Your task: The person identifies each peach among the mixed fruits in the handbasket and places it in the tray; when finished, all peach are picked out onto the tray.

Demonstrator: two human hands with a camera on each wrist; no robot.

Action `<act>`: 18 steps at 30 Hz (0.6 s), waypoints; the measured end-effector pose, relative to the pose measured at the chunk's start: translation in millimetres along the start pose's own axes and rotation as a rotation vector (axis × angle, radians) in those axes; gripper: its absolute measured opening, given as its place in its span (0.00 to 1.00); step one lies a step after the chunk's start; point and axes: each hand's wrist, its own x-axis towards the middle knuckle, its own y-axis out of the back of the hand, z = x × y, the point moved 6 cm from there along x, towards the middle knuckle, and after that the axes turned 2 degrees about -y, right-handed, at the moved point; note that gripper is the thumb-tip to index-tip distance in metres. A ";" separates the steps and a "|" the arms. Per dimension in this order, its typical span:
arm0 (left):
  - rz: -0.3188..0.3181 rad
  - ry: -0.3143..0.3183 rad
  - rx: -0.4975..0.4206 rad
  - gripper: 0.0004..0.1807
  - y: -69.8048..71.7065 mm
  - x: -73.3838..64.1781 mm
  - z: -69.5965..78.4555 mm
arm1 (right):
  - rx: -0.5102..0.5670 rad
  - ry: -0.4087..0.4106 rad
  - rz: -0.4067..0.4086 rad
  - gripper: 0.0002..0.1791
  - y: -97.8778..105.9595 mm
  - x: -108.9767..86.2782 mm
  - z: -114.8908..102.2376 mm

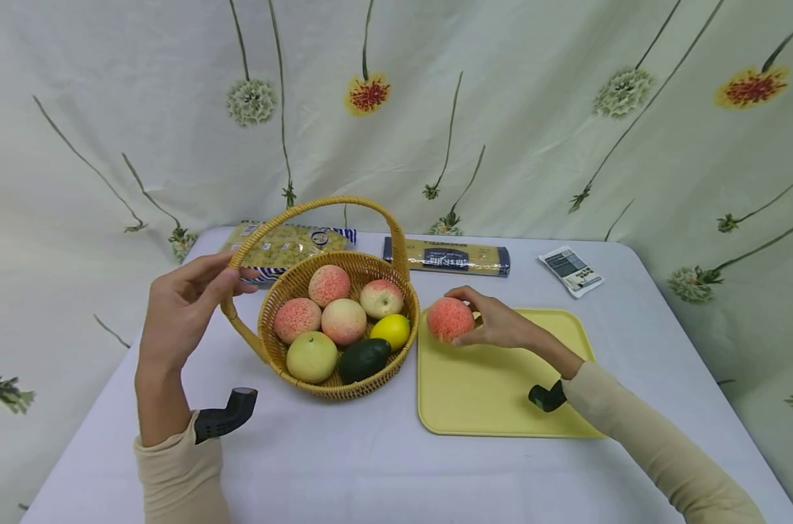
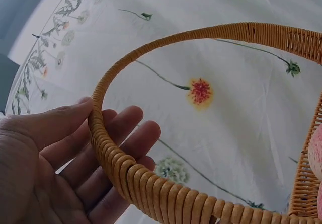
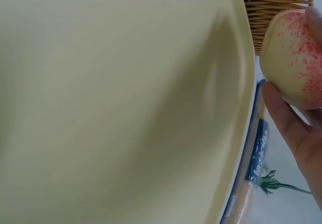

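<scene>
My left hand (image 1: 185, 306) holds the handle (image 2: 108, 148) of a wicker basket (image 1: 351, 391) on its left side, thumb on one side and fingers behind it. Inside the basket lie several peaches (image 1: 344, 322), a yellow-green round fruit (image 1: 312, 357), a lemon (image 1: 391, 332) and a dark green avocado (image 1: 364, 360). My right hand (image 1: 497, 322) grips a pink-red peach (image 1: 450, 319) above the upper left corner of a yellow tray (image 1: 501, 393), just right of the basket. In the right wrist view this peach (image 3: 292, 58) shows a pale side with red speckles.
Behind the basket lies a clear bag of pasta (image 1: 292, 246). A spaghetti pack (image 1: 447, 257) lies behind the tray's left side, and a small white packet (image 1: 571, 271) sits at the back right. A flowered cloth (image 1: 396, 131) hangs behind the white-covered table (image 1: 344, 466).
</scene>
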 end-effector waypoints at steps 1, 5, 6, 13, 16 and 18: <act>-0.015 -0.001 -0.066 0.15 1.2 -0.2 -0.9 | -0.001 -0.004 -0.001 0.42 -0.4 0.1 1.7; -0.048 0.008 -0.200 0.15 4.7 -2.1 -4.1 | 0.003 -0.014 0.006 0.41 -1.0 0.9 7.4; -0.051 0.010 -0.207 0.15 5.1 -2.5 -4.5 | 0.010 -0.016 0.007 0.41 -1.2 1.0 8.5; -0.058 0.018 -0.207 0.14 5.4 -2.7 -5.8 | 0.011 -0.009 0.006 0.42 -5.1 4.6 16.7; -0.060 0.027 -0.203 0.14 4.8 -3.1 -6.5 | -0.017 -0.003 0.011 0.42 -6.3 5.7 16.3; -0.061 0.034 -0.200 0.14 4.5 -3.4 -6.7 | -0.036 -0.002 0.016 0.42 -6.9 6.3 15.9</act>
